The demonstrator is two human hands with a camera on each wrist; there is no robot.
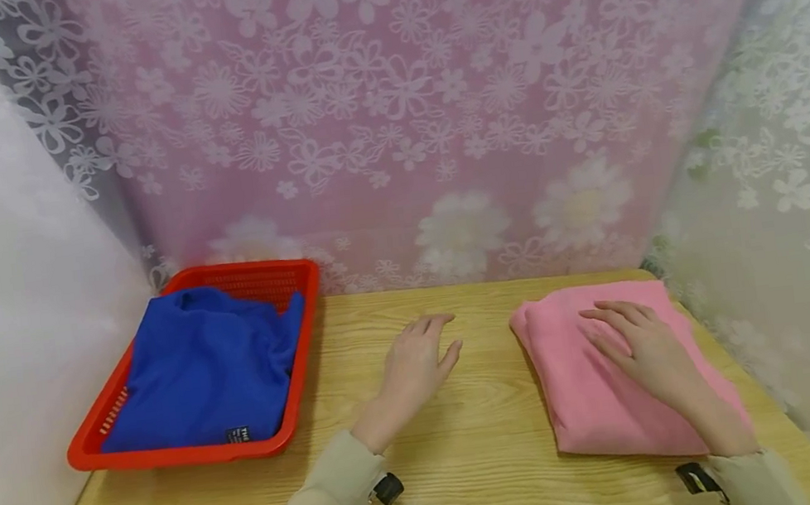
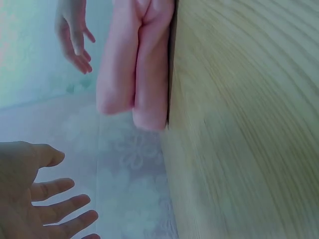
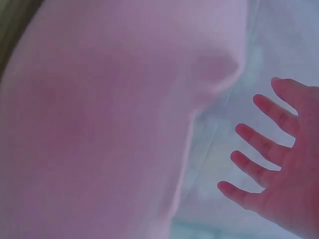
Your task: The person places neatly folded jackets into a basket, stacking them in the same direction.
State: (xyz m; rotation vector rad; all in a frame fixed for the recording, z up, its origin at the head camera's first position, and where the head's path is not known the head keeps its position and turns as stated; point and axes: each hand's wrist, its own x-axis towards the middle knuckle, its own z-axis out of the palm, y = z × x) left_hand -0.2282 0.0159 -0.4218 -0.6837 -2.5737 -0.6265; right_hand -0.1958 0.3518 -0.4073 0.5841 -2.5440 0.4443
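A folded pink cloth [image 1: 601, 397] lies on the right side of the table; its rolled edge [image 2: 152, 74] shows in the left wrist view, and its surface [image 3: 94, 124] fills much of the right wrist view. My right hand [image 1: 661, 361] hovers just over the cloth with fingers spread [image 3: 279, 164], holding nothing. Between the cloth and the red basket, my left hand [image 1: 414, 364] is held above the wood, empty, its fingers apart [image 2: 45, 199]. The left wrist view also catches the right hand [image 2: 74, 35] beside the pink cloth.
On the left of the wooden table [image 1: 476, 478] stands a red basket [image 1: 188, 455] holding a folded blue cloth [image 1: 201, 376] with a small dark label. Flower-patterned curtains [image 1: 390, 121] hang behind the table and along both sides.
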